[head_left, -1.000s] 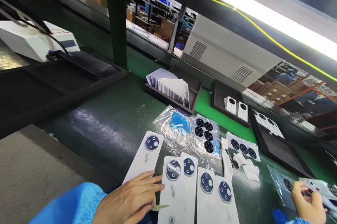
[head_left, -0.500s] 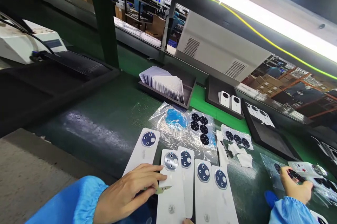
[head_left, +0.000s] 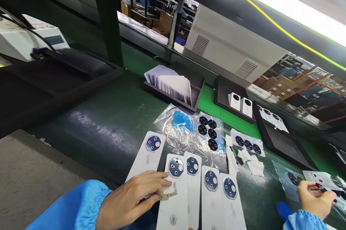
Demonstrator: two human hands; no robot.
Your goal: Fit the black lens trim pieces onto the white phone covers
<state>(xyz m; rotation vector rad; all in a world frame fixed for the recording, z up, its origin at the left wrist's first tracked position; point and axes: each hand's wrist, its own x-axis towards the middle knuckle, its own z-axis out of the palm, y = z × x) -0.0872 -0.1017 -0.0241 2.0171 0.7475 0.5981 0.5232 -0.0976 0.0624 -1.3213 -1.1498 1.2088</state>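
My left hand (head_left: 132,199) is closed on a thin, pale greenish strip (head_left: 169,195), pinched between thumb and fingers. Its fingertips touch the left edge of a white phone back cover (head_left: 180,195) with an octagonal dark blue camera piece (head_left: 176,167). One more cover (head_left: 147,152) lies up and to the left, partly behind the hand. Several others, such as a back cover (head_left: 211,204), lie side by side to the right. Only a fingertip, seemingly of my right hand (head_left: 190,228), shows at the bottom edge beside the covers.
Behind the covers lie crumpled clear film (head_left: 177,132), a bag of black discs (head_left: 208,131) and white wipes (head_left: 252,163). Black trays (head_left: 175,93) hold stacked white sheets and covers. At right, a co-worker's hand (head_left: 315,199) works over discs. A large dark tray (head_left: 54,93) stands left.
The view has shifted slightly. The lower end of the cover under my left hand has swung a little left, while the strip stays pinched. The co-worker's hand appears farther right.
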